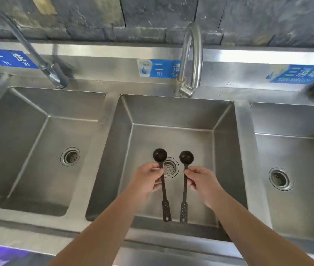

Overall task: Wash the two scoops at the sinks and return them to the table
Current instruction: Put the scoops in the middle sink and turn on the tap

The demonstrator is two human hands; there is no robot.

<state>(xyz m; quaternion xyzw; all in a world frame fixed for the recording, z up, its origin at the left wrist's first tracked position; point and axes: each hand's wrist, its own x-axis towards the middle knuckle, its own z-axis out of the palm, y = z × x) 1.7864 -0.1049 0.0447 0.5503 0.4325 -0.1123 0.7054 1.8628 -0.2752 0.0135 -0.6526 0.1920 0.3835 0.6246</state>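
Two bare hands reach into the centre of the frame, each pinching one black scoop by the upper part of its handle: the left hand (148, 179) grips the left scoop (162, 181) and the right hand (202, 182) grips the right scoop (185, 184), fingers closed around the thin stems. The two scoops hang side by side, close but apart, round bowls toward the top of the frame and perforated handle ends toward the bottom, over the middle sink (173, 116) and just either side of its drain (170, 167). Three steel basins sit in a row across the frame: the left sink (42, 104) with one drain at centre left, the middle one, and the right sink (290, 120) with one drain at lower right. Three blue labels line the back ledge, one above each basin. A curved faucet (190, 60) stands at upper centre above the middle basin; a second, angled faucet (37, 54) leans in from the upper left, and part of a third fitting shows, blurred, at the right edge. No water is visibly running.
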